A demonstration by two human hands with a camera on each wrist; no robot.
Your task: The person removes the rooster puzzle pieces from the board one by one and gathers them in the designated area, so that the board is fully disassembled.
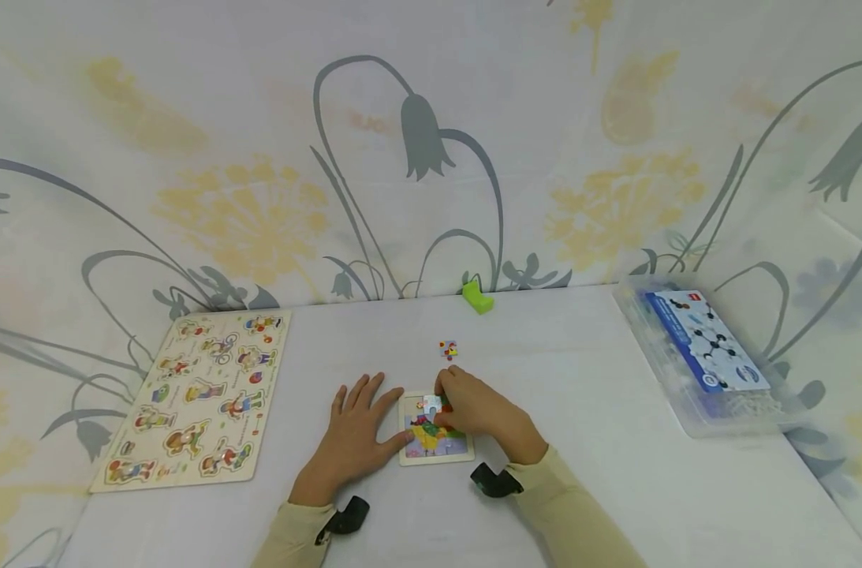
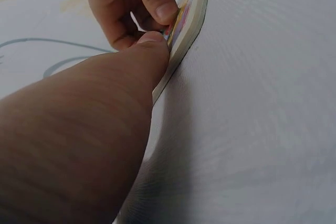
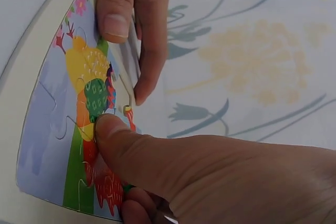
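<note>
A small jigsaw puzzle (image 1: 438, 446) in a pale wooden frame lies on the white table, its picture showing a yellow, green and red figure. My left hand (image 1: 358, 435) rests beside it with fingers spread, the thumb on the frame's left edge. Over the puzzle's upper right, my right hand (image 1: 469, 404) has curled fingers and pinches a light-blue puzzle piece (image 1: 431, 405) near the top of the picture. In the right wrist view the right thumb (image 3: 118, 132) covers part of the picture. Another puzzle piece (image 1: 448, 349) lies just beyond the frame.
At the left is a large wooden board (image 1: 210, 394) with several child figures. A clear plastic box (image 1: 739, 410) with a blue-and-white card stands at the right. Near the table's back edge sits a bright green object (image 1: 478, 298), in front of a flower-patterned cloth (image 1: 374, 205).
</note>
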